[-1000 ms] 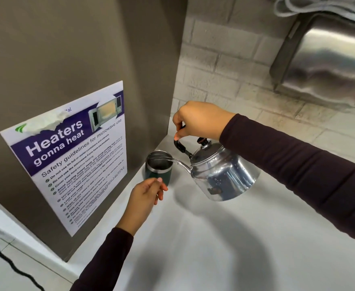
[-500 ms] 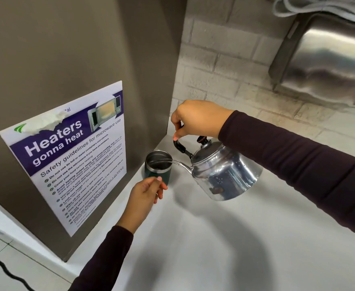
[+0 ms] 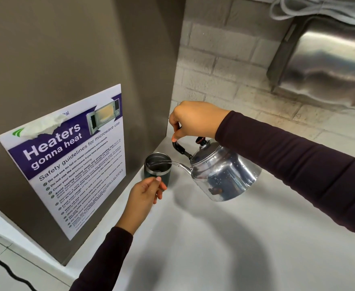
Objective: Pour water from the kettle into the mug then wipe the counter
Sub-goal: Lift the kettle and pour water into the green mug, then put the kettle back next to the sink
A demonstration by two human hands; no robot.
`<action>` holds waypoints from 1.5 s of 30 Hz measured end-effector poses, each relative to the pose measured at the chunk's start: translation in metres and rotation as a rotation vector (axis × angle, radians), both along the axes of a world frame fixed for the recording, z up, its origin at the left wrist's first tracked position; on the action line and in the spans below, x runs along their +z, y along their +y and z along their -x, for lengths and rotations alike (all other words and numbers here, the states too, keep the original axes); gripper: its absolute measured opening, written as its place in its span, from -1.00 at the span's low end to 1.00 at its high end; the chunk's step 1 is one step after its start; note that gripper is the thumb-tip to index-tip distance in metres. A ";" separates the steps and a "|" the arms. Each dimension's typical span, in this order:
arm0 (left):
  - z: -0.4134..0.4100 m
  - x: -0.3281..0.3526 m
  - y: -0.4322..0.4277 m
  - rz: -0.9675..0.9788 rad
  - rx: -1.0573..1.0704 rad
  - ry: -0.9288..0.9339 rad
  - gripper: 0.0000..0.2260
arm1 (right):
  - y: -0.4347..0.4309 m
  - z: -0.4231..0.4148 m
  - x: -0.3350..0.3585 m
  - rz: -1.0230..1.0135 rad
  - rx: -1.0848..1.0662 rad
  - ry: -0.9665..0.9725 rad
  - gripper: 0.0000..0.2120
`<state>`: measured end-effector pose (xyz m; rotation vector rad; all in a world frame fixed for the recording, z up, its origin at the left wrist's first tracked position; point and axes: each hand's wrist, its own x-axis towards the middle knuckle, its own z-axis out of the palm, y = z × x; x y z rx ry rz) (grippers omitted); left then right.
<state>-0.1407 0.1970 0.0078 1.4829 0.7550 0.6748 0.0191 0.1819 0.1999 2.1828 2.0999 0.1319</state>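
A shiny metal kettle (image 3: 222, 173) hangs tilted above the white counter (image 3: 214, 238), its spout over the rim of a dark green mug (image 3: 157, 168) with a steel inside. A thin stream of water runs from the spout into the mug. My right hand (image 3: 195, 120) is shut on the kettle's black handle from above. My left hand (image 3: 145, 194) holds the mug's near side, with fingers curled against it. The mug stands on the counter in the corner beside the brown panel.
A brown side panel (image 3: 71, 59) with a microwave safety poster (image 3: 71, 160) walls the left. A brick wall (image 3: 225, 66) closes the back, with a steel dispenser (image 3: 327, 57) mounted high at the right. A black cable (image 3: 4, 267) lies on the floor at the lower left.
The kettle has tipped a little further towards the mug and its base has risen slightly. Both hands have stayed where they were.
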 end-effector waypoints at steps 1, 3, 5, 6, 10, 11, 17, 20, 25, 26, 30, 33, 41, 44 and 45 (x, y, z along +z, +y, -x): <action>0.000 0.000 0.000 0.003 -0.001 -0.002 -0.68 | 0.000 0.000 0.000 0.001 -0.001 -0.002 -0.75; -0.001 0.001 0.000 0.008 -0.002 -0.006 -0.67 | 0.001 0.001 0.000 0.001 -0.001 -0.004 -0.76; -0.002 0.001 0.000 0.011 -0.001 -0.005 -0.67 | 0.000 0.000 0.000 -0.004 -0.004 -0.006 -0.76; -0.002 0.001 0.000 0.011 0.001 -0.005 -0.67 | 0.000 0.000 0.000 -0.009 -0.004 -0.007 -0.75; -0.003 0.000 0.001 0.007 -0.002 0.000 -0.67 | -0.004 -0.002 -0.001 -0.035 -0.011 -0.003 -0.75; -0.003 0.000 0.001 0.009 -0.002 0.002 -0.67 | -0.005 -0.003 -0.002 -0.041 -0.020 0.002 -0.75; -0.006 -0.001 0.002 -0.010 -0.027 -0.011 -0.67 | -0.031 -0.015 -0.014 -0.154 -0.122 0.074 -0.78; -0.009 -0.002 0.003 -0.005 -0.042 -0.019 -0.67 | -0.058 -0.026 -0.033 -0.278 -0.240 0.124 -0.72; -0.024 -0.010 -0.006 0.012 -0.130 -0.023 -0.66 | -0.121 -0.045 -0.078 -0.521 -0.604 0.438 -0.68; -0.029 -0.012 -0.009 0.009 -0.167 -0.015 -0.66 | -0.134 -0.049 -0.087 -0.589 -0.676 0.511 -0.68; -0.053 -0.016 -0.025 0.011 -0.260 0.005 -0.67 | -0.186 -0.060 -0.113 -0.807 -0.894 0.675 -0.62; -0.077 -0.016 -0.051 -0.029 -0.361 0.031 -0.67 | -0.230 -0.074 -0.127 -0.881 -1.047 0.670 -0.53; -0.145 -0.018 -0.136 -0.076 -0.571 0.083 -0.67 | -0.343 -0.137 -0.141 -1.091 -1.210 0.672 -0.47; -0.174 -0.023 -0.172 -0.085 -0.613 0.108 -0.67 | -0.378 -0.174 -0.145 -1.094 -1.221 0.640 -0.48; -0.180 -0.023 -0.181 -0.084 -0.619 0.115 -0.66 | -0.384 -0.184 -0.146 -1.093 -1.221 0.640 -0.50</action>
